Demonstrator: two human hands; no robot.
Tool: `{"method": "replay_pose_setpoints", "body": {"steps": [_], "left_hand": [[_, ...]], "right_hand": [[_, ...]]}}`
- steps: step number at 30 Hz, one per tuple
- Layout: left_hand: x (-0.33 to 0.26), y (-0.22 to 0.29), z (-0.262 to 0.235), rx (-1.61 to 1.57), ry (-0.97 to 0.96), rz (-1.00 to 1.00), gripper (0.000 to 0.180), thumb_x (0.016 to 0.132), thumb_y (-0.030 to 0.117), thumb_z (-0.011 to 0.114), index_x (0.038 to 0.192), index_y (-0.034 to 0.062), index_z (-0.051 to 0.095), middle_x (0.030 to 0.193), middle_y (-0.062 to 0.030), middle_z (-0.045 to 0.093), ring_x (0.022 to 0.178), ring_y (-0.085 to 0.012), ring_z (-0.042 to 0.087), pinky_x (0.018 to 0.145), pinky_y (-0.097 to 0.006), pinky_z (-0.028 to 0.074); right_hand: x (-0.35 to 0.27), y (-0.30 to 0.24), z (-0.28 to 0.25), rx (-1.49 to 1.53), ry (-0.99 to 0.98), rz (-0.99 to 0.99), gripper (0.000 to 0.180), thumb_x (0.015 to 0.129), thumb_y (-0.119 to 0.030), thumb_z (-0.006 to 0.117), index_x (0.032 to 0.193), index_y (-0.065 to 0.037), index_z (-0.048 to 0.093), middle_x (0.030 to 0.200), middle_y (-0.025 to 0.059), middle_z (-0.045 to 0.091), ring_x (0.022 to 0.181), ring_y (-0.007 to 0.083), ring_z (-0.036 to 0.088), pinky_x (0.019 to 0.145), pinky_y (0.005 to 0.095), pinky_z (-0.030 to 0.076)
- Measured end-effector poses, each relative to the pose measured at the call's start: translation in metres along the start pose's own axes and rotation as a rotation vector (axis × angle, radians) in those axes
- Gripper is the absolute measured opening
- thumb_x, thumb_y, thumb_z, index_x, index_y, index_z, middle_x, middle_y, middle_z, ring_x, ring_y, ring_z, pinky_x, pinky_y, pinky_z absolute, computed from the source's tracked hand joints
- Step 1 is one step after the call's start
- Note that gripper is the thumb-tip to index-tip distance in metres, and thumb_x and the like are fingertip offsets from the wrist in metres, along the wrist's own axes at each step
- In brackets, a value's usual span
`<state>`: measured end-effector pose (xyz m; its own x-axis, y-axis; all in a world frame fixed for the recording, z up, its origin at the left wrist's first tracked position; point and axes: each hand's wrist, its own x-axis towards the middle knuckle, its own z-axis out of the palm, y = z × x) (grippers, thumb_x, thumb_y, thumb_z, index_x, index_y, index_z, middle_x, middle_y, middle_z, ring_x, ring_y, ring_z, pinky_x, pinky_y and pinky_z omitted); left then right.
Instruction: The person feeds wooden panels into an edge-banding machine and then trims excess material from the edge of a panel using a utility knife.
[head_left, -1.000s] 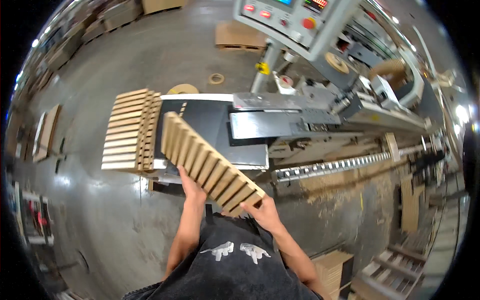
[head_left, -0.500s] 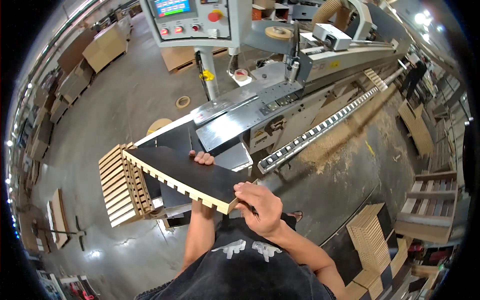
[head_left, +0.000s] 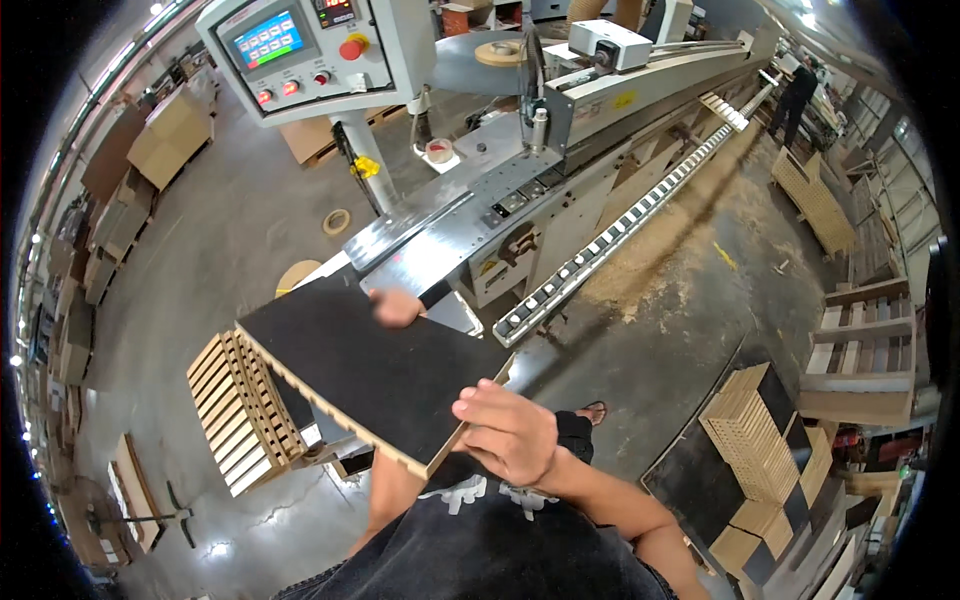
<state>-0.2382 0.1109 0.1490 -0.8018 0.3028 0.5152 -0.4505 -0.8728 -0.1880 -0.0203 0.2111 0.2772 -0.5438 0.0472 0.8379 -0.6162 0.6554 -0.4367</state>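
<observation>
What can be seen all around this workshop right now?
Slatted panel: one, black backing up, pale ribs below, held in front of the person.
Second slatted panel: one, pale wood, ribs up, lower left.
Long machine: one, grey metal, running to the upper right.
Control panel: one, white with lit screen and red button, top.
Tape rolls: two, tan, one on the floor, one on the machine.
Panel stacks: several, pale and black, right.
Distant person: one, dark clothes, far right.
Left hand: on the panel's far edge.
Right hand: gripping the near corner.
</observation>
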Motion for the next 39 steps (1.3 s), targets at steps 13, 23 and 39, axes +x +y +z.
{"method": "replay_pose_setpoints", "body": {"steps": [13, 23, 39], "left_hand": [[0.007, -0.017, 0.046, -0.137, 0.104, 0.116, 0.013, 0.098, 0.004, 0.049, 0.105, -0.0067, 0.05, 0.074, -0.0085, 0.054, 0.064, -0.0197, 0.06, 0.057, -0.029, 0.054], [-0.006, -0.02, 0.046, -0.301, 0.234, 0.081, 0.014, 0.096, 0.005, 0.053, 0.103, -0.0066, 0.049, 0.076, -0.0082, 0.053, 0.064, -0.0181, 0.058, 0.058, -0.029, 0.052], [-0.006, -0.012, 0.06, -0.07, 0.022, 0.132, 0.018, 0.098, 0.008, 0.051, 0.11, -0.0053, 0.047, 0.076, -0.0088, 0.051, 0.063, -0.0203, 0.06, 0.056, -0.03, 0.053]], "right_hand": [[-0.004, 0.05, -0.027, -0.219, 0.03, 0.108, 0.032, 0.071, -0.031, 0.082, 0.088, -0.011, 0.063, 0.099, 0.0036, 0.071, 0.093, 0.025, 0.065, 0.093, 0.0429, 0.043], [0.002, 0.038, -0.023, -0.097, 0.065, 0.195, 0.04, 0.072, -0.031, 0.083, 0.099, -0.008, 0.065, 0.09, 0.0029, 0.07, 0.087, 0.0226, 0.065, 0.087, 0.0405, 0.045], [-0.029, 0.006, -0.007, 0.771, -0.157, 1.177, 0.028, 0.1, -0.025, 0.057, 0.11, 0.0, 0.05, 0.084, 0.003, 0.061, 0.076, 0.0071, 0.056, 0.066, 0.0261, 0.047]]}}
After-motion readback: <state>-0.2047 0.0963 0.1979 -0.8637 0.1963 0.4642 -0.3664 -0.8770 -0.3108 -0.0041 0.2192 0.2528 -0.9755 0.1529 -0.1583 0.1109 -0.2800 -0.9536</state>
